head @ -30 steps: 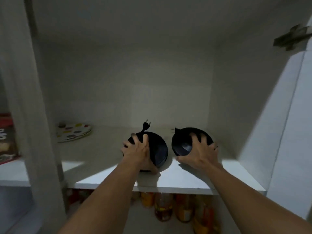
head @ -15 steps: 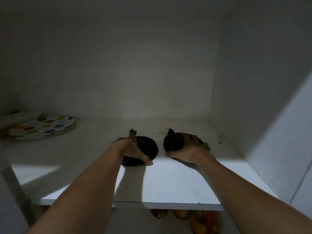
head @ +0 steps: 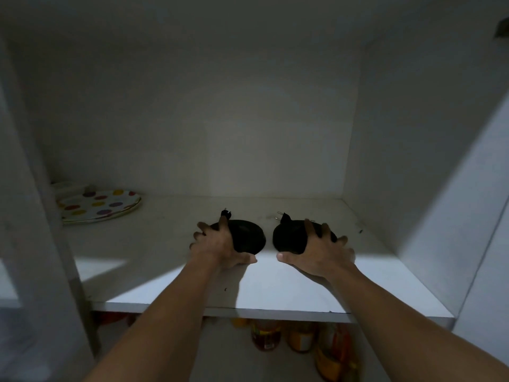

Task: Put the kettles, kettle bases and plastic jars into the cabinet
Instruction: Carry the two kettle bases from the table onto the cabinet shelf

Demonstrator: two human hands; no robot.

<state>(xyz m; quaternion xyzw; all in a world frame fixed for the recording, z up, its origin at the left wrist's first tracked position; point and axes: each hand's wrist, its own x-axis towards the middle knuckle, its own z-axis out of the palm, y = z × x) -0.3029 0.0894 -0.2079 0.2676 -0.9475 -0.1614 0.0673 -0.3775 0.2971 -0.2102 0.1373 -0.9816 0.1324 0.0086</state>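
Two round black kettle bases lie flat side by side on the white cabinet shelf [head: 275, 296]. My left hand [head: 217, 245] rests over the near left part of the left kettle base [head: 248, 234], fingers spread, thumb under its front edge. A black plug [head: 225, 214] sticks up behind it. My right hand [head: 321, 250] lies on the right kettle base [head: 287, 237], fingers spread over its top and right side. Another plug [head: 283, 215] shows at its far edge. No kettles or plastic jars of the task are in sight.
A polka-dot plate [head: 99, 205] lies at the shelf's back left. A white upright [head: 41, 216] stands at the left and the cabinet's side wall [head: 413, 161] at the right. Several glass jars [head: 300, 340] stand on the level below.
Both bases went from tilted in my hands to flat on the shelf, set deeper in. My fingers have spread over them. The camera moved closer and then back a little.
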